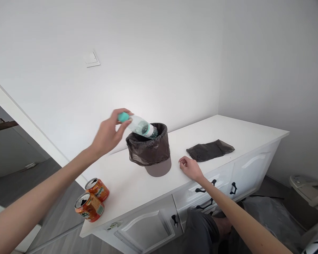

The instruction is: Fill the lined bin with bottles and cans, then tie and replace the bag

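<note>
Over the bin (159, 168), the left hand (107, 135) holds a tipped bottle (138, 125) that could maybe snag the bag (151, 151); the right hand (193, 169) seems empty.

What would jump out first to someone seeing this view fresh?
Probably the clear bottle with its teal cap, held by the left hand tilted into the mouth of the bin lined with a dark bag. Next, the two orange cans at the counter's left end, then the folded dark bag lying beyond the right hand.
</note>
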The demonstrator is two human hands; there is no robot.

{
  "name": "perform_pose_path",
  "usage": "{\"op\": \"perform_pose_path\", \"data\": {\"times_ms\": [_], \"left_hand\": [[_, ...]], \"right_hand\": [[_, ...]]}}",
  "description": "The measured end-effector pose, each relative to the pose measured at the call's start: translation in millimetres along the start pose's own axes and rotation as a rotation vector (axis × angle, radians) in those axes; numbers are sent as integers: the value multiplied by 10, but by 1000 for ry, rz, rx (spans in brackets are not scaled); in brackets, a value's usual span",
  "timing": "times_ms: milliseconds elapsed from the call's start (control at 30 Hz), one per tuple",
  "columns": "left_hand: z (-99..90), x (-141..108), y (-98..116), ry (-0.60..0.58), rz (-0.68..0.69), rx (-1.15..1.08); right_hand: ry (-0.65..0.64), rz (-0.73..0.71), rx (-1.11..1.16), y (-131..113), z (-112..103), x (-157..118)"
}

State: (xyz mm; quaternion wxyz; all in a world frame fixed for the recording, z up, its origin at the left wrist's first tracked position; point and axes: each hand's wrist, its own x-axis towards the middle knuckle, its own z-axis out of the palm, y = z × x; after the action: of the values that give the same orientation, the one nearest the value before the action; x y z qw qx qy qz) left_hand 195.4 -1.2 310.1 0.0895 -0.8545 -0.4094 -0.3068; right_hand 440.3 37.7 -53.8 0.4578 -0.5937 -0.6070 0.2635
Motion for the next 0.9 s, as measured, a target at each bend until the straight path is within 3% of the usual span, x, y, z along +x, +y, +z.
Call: {"op": "perform_pose_path", "data": {"times_ms": [233, 433, 500, 567, 700, 767, 900], "left_hand": [[647, 356, -92, -400, 126, -1], [900, 382, -251, -600, 125, -113], [858, 283, -301, -563, 101, -142], [731, 126, -369, -442, 56, -148], [290, -327, -655, -209, -97, -35], [52, -605, -862, -190, -182, 42], [-269, -1220, -1223, -294, -419, 153]], "right_hand": [[11, 5, -17, -82, -37, 8], [0, 6, -1, -107, -58, -1], [-3, 12, 6, -117, -64, -5], [-6, 19, 10, -141, -74, -12], [-4, 23, 5, -226, -102, -39], [-3, 29, 0, -263, -112, -56], [-5, 40, -6, -282, -113, -83]]}}
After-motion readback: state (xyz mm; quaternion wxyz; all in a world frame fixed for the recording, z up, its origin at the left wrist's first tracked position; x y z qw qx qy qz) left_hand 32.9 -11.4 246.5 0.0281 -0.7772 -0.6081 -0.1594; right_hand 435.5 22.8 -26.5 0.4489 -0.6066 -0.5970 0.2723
